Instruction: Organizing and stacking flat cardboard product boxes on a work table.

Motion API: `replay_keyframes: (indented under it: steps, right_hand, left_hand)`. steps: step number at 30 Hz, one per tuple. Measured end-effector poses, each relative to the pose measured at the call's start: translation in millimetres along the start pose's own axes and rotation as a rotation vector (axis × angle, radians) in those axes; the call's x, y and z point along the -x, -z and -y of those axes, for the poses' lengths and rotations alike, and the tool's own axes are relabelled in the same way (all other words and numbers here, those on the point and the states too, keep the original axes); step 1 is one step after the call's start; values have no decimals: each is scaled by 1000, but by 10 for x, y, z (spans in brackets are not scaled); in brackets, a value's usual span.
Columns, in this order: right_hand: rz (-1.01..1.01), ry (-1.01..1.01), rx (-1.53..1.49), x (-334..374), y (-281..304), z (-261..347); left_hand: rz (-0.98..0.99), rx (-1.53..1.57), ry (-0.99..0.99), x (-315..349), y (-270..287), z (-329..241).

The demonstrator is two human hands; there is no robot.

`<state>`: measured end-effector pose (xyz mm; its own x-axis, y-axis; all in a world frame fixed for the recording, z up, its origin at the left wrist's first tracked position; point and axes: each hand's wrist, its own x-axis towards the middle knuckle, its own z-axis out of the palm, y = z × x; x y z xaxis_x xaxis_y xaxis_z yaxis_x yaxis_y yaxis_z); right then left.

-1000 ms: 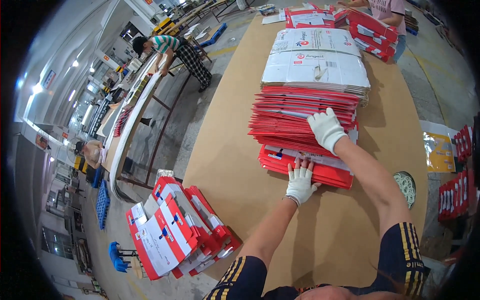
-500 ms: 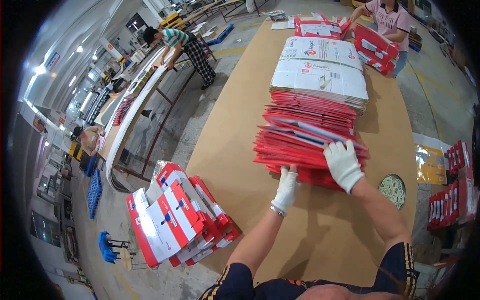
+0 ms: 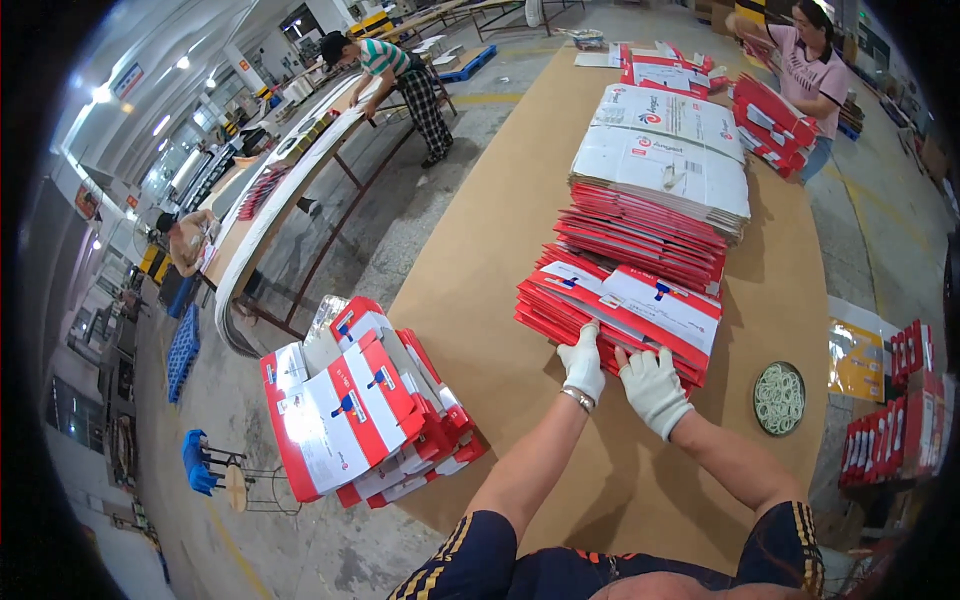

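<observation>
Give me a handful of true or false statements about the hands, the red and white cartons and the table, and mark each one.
1. Both hands wear white gloves. True: the left hand and the right hand are gloved.
2. The hands rest on the near stack of flat red and white cartons. True.
3. The table is bare steel. False: its top is brown board.
4. A round dish of pale bands lies right of the hands. True.
5. The white carton stack lies nearer the person than the red one. False: it lies farther up the table.
6. The left hand holds the dish. False: the dish lies apart, untouched.
</observation>
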<state>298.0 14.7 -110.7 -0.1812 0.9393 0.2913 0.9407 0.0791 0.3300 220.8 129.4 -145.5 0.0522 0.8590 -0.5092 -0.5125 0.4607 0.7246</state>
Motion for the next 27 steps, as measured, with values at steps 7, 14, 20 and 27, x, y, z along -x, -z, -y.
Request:
replay_keyframes:
  steps: [7,14,20,27]
  right_hand:
    - [245,8,-141,-20,179,-41]
    - [184,15,-432,-348,747,-494]
    - [467,-181,-553,-418,-188,-740]
    - [531,-140,-508,-451,42,-128]
  left_hand:
    - [3,-8,7,-7,86,97]
    - [-15,-64,-49,-36,78,76]
    - [163,-36,-13,-101,111,101]
    - [175,-77,93,-272,342,-6]
